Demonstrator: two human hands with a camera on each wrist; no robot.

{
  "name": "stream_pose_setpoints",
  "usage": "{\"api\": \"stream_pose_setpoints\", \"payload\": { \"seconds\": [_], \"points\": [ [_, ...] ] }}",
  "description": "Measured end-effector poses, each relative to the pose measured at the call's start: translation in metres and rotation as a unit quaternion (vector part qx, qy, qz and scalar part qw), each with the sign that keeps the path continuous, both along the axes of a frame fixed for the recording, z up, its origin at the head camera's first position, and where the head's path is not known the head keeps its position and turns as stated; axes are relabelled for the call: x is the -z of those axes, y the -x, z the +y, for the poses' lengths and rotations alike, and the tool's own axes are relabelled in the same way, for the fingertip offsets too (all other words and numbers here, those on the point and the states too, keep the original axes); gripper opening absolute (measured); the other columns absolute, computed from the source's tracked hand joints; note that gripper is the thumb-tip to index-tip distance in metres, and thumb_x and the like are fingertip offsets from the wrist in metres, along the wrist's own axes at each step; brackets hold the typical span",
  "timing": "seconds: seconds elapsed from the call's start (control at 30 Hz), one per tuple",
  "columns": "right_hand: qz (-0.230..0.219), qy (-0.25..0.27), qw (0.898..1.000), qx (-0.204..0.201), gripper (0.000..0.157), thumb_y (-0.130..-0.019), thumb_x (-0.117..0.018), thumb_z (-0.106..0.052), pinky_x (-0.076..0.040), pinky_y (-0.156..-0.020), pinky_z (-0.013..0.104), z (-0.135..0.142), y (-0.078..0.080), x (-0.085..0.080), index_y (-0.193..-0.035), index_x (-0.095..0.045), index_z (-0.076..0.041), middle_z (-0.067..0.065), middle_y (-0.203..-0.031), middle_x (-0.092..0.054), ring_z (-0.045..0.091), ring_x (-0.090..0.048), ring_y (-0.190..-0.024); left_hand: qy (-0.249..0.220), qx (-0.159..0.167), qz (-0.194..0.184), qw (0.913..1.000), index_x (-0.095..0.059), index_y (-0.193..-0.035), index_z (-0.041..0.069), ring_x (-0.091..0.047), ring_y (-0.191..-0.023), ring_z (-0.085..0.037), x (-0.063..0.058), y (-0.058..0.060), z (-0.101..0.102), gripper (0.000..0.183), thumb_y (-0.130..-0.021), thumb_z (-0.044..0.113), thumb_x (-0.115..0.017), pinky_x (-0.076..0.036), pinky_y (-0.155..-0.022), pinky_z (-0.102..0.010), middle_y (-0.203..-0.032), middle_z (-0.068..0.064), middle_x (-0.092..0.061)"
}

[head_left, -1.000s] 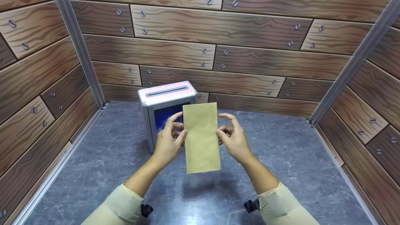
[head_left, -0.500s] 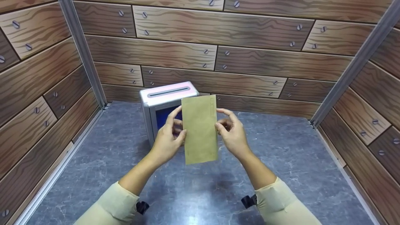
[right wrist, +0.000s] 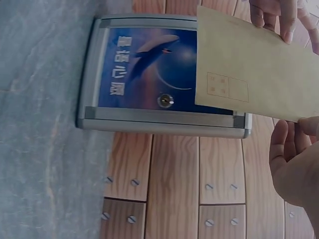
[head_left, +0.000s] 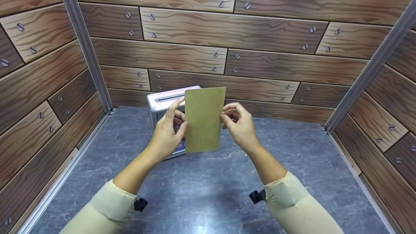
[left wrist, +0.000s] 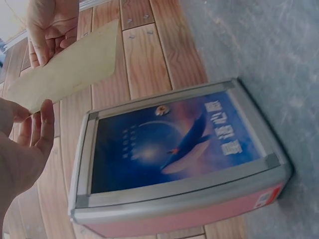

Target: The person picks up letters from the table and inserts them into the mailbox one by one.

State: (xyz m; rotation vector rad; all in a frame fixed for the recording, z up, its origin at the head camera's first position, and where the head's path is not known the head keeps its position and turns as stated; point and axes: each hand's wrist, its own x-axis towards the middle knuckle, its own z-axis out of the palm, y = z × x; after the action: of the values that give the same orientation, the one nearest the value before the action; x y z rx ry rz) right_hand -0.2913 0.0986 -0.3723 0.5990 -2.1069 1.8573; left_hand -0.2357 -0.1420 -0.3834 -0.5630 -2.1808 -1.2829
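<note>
A tan paper envelope (head_left: 204, 120) is held upright in the air between both hands, in front of a slotted box. My left hand (head_left: 167, 128) pinches its left edge between thumb and fingers. At the right edge, my right hand (head_left: 240, 125) pinches it the same way. The box (head_left: 156, 104) has a silver frame and a long slot in its top, partly covered by the envelope and left hand in the head view. Its front panel (left wrist: 174, 142) is dark blue with a whale picture, white characters and a round lock (right wrist: 165, 100). Small printed squares show on the envelope in the right wrist view.
The box stands on a grey marbled tabletop (head_left: 292, 156). Wood-patterned walls (head_left: 266, 32) close in the back and both sides, with metal posts (head_left: 87, 52) at the corners. A black wrist mount (head_left: 140, 204) sticks out beneath the left sleeve.
Both hands have raised the envelope and moved it slightly left and toward the box. It now overlaps the right end of the box top, and its face has turned a little.
</note>
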Motion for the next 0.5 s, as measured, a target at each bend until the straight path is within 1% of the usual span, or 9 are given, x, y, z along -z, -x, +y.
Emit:
{"api": "stream_pose_setpoints", "payload": {
  "seconds": [0.17, 0.33, 0.5],
  "points": [
    [0.011, -0.007, 1.000, -0.014, 0.011, -0.099, -0.068, 0.009, -0.064, -0.069, 0.029, -0.004, 0.007, -0.017, -0.107, -0.065, 0.003, 0.002, -0.085, -0.071, 0.023, -0.070, -0.077, 0.013, -0.022, 0.019, 0.9995, -0.038, -0.161, 0.024, -0.068, -0.089, -0.019, -0.012, 0.002, -0.005, 0.069, -0.102, -0.001, -0.064, -0.061, -0.079, -0.032, -0.104, -0.009, -0.067],
    [0.013, -0.010, 0.999, -0.031, 0.010, -0.099, -0.070, 0.007, -0.062, -0.068, 0.025, -0.008, 0.014, -0.033, -0.106, -0.065, 0.002, 0.001, -0.084, -0.069, 0.016, -0.067, -0.073, 0.005, -0.028, 0.036, 0.9989, -0.034, -0.160, 0.025, -0.065, -0.086, -0.018, -0.019, 0.006, -0.008, 0.068, -0.104, 0.001, -0.063, -0.059, -0.076, -0.030, -0.106, -0.010, -0.067],
    [-0.006, -0.007, 0.999, -0.038, 0.010, -0.100, -0.070, 0.005, -0.064, -0.068, 0.025, -0.013, 0.019, -0.046, -0.106, -0.064, -0.001, 0.000, -0.085, -0.068, 0.012, -0.067, -0.074, 0.003, -0.034, 0.049, 0.9982, -0.035, -0.161, 0.027, -0.068, -0.088, -0.020, -0.028, 0.012, -0.012, 0.068, -0.104, 0.002, -0.063, -0.062, -0.076, -0.032, -0.108, -0.011, -0.068]
  ]
}}
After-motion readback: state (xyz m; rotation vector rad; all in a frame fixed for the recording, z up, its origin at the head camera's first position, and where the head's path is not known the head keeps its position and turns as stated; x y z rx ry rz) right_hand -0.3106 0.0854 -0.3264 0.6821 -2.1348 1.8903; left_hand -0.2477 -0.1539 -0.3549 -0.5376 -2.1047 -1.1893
